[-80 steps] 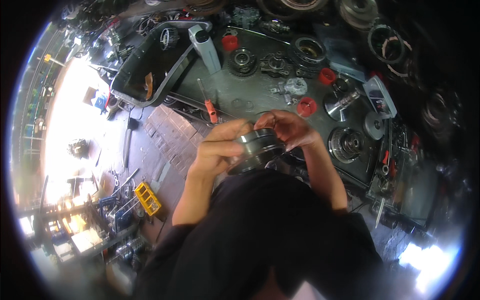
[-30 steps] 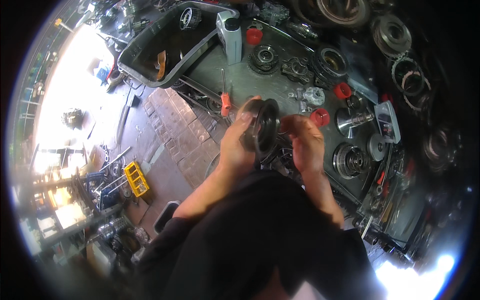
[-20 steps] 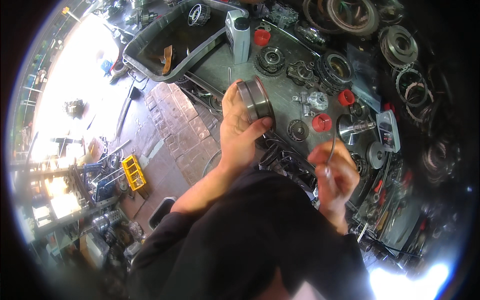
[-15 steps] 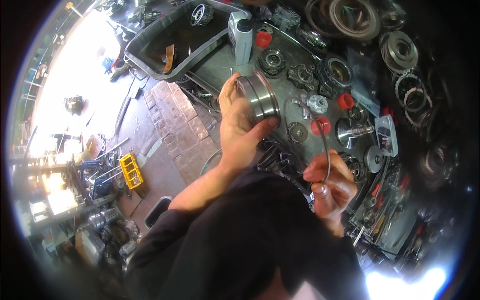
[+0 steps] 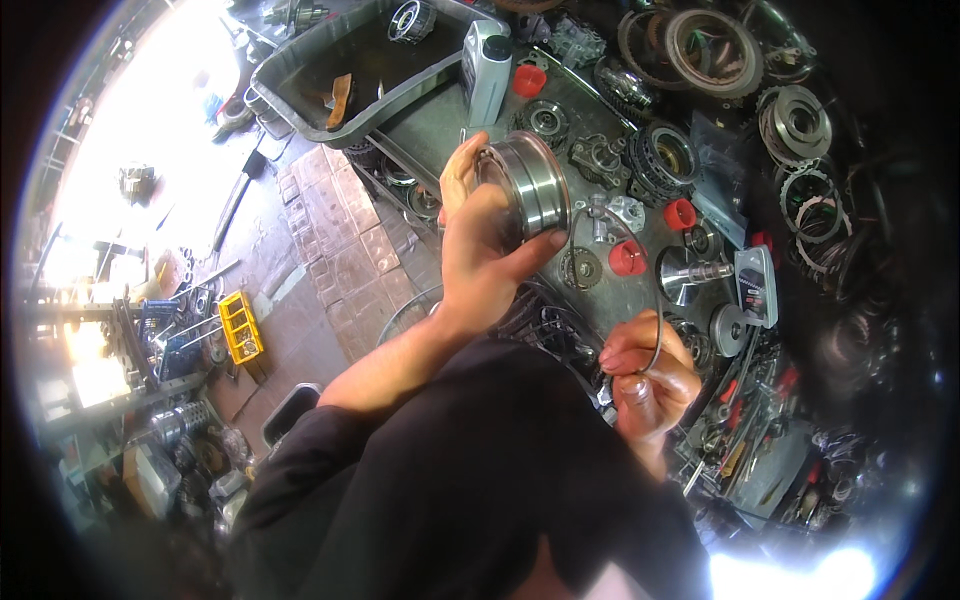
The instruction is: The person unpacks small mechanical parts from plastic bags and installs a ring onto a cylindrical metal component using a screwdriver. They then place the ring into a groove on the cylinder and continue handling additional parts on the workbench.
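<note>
A shiny grooved metal drum (image 5: 538, 188) is in my left hand (image 5: 472, 255), tilted so that its smooth outer wall faces right. The fingers curl over its left end and the thumb presses on its lower rim. My right hand (image 5: 652, 378), lower and to the right, pinches a thin dark ring (image 5: 660, 300) between thumb and fingers. This ring arches up and left, its far part reaching the drum's right rim in the picture; I cannot tell whether they touch. Behind it on the metal bench lie a small gear (image 5: 580, 268) and a red cap (image 5: 628, 258).
A grey tub (image 5: 365, 128) of dark liquid stands far left, beside a grey bottle (image 5: 487, 75). Gears, rings and housings crowd the bench (image 5: 425, 130). A shafted metal disc (image 5: 680, 275) sits right, near hand tools (image 5: 735, 420). A yellow crate (image 5: 240, 328) is at the left.
The drum has turned slightly in my left hand, showing more of its end rim. The ring's far part is now closer to the drum. The whole view has shifted a little.
</note>
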A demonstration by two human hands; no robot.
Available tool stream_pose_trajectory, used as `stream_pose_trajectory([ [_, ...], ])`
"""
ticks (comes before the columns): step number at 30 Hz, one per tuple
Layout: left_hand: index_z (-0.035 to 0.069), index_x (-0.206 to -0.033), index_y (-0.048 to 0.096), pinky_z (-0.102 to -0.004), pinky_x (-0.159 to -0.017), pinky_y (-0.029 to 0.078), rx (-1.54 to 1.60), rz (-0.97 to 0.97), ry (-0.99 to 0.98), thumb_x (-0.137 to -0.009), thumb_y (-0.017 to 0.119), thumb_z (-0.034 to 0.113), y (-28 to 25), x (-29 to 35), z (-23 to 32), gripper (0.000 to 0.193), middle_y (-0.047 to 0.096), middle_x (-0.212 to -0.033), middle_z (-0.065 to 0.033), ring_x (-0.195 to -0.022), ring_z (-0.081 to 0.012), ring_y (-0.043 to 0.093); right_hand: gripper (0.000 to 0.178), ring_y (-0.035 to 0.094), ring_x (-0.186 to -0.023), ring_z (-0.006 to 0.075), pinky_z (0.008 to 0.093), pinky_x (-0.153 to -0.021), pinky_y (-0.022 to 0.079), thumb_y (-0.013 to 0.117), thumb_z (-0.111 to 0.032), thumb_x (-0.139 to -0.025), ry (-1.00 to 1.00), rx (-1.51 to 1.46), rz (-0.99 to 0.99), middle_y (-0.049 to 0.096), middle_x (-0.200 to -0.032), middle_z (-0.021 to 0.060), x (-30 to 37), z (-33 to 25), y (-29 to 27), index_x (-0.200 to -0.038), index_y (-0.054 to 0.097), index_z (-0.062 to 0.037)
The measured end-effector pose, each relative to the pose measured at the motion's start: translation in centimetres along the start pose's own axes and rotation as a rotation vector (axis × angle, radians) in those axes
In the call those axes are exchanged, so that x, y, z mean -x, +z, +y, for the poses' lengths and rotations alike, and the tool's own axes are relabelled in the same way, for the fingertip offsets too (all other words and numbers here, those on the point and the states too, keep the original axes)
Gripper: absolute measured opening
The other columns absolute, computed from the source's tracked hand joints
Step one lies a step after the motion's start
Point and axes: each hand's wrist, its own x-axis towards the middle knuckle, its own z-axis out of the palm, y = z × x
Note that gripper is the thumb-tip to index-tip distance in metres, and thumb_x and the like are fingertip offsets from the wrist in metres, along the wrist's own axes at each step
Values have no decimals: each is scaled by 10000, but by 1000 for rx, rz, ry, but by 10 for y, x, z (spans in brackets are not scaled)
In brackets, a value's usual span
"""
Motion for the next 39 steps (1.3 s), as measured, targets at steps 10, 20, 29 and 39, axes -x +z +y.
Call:
stream_pose_trajectory([
  [10,81,-1005,724,-475,-1189,163,19,8,11,-700,875,151,-5,7,-3,347,389,-1493,-187,-1496,-350,179,276,615,-740,237,325,-627,490,720,-196,-917,20,5,7,695,-843,166,5,-1,8,-860,704,74],
  [20,76,-1018,720,-463,-1192,167,50,13,-26,-673,889,133,-3,8,-2,388,314,-1540,-202,-1508,-343,173,227,629,-756,251,341,-653,511,738,-143,-889,2,7,-27,709,-873,183,8,-1,6,-906,698,81],
  [29,-6,-1200,673,-364,-1127,351,201,-86,-157,-702,763,36,3,5,-9,508,271,-1583,-111,-1408,-224,384,258,687,-781,235,318,-656,551,834,15,-750,116,13,-233,709,-906,168,-16,-21,10,-980,721,41],
  [39,31,-1133,708,-374,-1133,331,621,-43,-309,-657,886,95,19,3,-11,512,284,-1596,-124,-1423,-245,372,286,662,-695,194,290,-592,531,872,-34,-739,-2,74,-324,687,-902,118,-28,-19,11,-996,750,-28],
])
